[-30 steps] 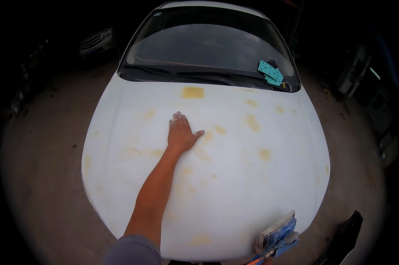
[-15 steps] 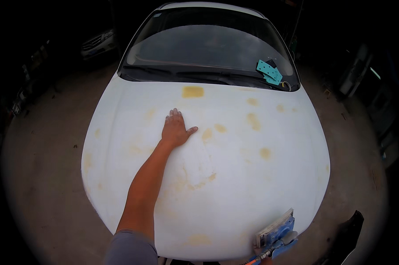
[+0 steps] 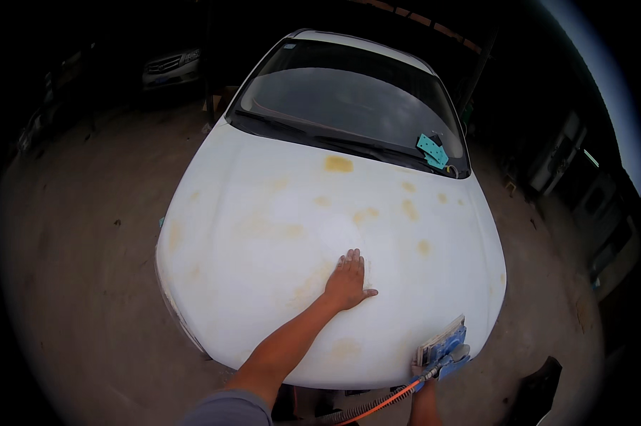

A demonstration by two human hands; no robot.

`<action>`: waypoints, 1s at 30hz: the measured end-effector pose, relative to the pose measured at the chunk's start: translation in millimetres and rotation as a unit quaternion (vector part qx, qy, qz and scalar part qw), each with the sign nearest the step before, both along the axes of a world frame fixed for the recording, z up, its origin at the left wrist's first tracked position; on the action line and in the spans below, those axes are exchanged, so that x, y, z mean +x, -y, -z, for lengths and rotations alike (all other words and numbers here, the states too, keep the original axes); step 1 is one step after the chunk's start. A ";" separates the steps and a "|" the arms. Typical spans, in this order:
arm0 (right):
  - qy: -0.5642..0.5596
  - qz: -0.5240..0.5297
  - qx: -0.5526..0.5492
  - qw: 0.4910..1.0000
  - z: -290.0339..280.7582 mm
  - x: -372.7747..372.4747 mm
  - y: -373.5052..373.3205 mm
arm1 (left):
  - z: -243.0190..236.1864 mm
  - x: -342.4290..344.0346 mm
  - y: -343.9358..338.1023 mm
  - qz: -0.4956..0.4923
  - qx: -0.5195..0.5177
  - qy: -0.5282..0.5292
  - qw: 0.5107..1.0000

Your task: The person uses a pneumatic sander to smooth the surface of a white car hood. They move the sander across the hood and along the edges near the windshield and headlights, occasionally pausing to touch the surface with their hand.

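Note:
My left hand (image 3: 347, 282) lies flat on the white car hood (image 3: 249, 270), fingers extended toward the windshield, thumb out to the right, on a pale dusty area among yellowish patches. Near the front right edge, my right hand (image 3: 423, 375) grips a blue air sander (image 3: 452, 351), tilted on its side with its pale pad turned left. A corrugated hose and an orange line (image 3: 381, 403) trail from it toward the bottom. My right fingers are mostly hidden by the tool.
Perforated teal sheets (image 3: 431, 149) lie by the wipers at the right of the windshield (image 3: 356, 92). Another car (image 3: 170, 67) stands at the back left. Panels (image 3: 562, 153) lean at the right, and a black part (image 3: 533, 390) sits at lower right, above the concrete floor (image 3: 86, 270).
My left hand has slid toward me and to the right across the hood. The view has shifted, showing more of my right forearm and the hose. The sander stays in my right hand.

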State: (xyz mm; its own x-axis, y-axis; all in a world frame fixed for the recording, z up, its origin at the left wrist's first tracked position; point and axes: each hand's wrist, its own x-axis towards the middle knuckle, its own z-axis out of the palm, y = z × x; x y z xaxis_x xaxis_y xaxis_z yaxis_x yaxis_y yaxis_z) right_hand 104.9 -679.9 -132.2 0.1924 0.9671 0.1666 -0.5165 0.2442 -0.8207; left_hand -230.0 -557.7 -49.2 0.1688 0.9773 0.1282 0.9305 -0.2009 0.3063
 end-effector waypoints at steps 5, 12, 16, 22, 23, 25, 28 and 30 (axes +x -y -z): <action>-0.077 -0.116 -0.060 0.988 11.5 20.2 184.1 | 39.4 50.3 331.1 0.064 -0.011 0.344 0.937; -0.224 -0.169 -0.099 0.955 44.8 14.1 316.5 | 64.9 146.2 643.9 0.070 -0.251 0.428 0.866; -0.324 -0.246 -0.137 0.903 38.3 8.6 409.0 | 97.2 144.0 770.8 -0.073 -0.284 0.449 0.844; -0.237 -0.291 -0.039 0.926 97.1 92.6 610.8 | 232.0 100.5 1082.3 -0.194 -0.172 0.341 0.903; -0.229 -0.305 -0.011 0.924 98.3 111.9 630.3 | 244.2 99.6 1109.6 -0.203 -0.170 0.342 0.902; -0.205 -0.332 0.028 0.920 95.6 133.0 690.2 | 266.8 91.8 1169.5 -0.224 -0.158 0.339 0.900; -0.138 -0.320 0.040 0.937 109.6 116.0 867.0 | 325.5 49.9 1378.5 -0.233 -0.125 0.324 0.908; 0.001 -0.240 0.144 0.960 117.1 79.6 1014.8 | 346.5 21.7 1525.3 -0.233 -0.115 0.334 0.906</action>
State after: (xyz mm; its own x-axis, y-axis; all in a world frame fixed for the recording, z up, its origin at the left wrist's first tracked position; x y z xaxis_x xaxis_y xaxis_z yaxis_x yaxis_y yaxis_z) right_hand 184.5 -1694.7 -249.3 -0.2643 0.8581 0.4402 -0.6249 0.1953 -0.7559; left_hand -208.3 -2083.0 -395.8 -0.3102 0.9361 -0.1659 0.4890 0.3067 0.8166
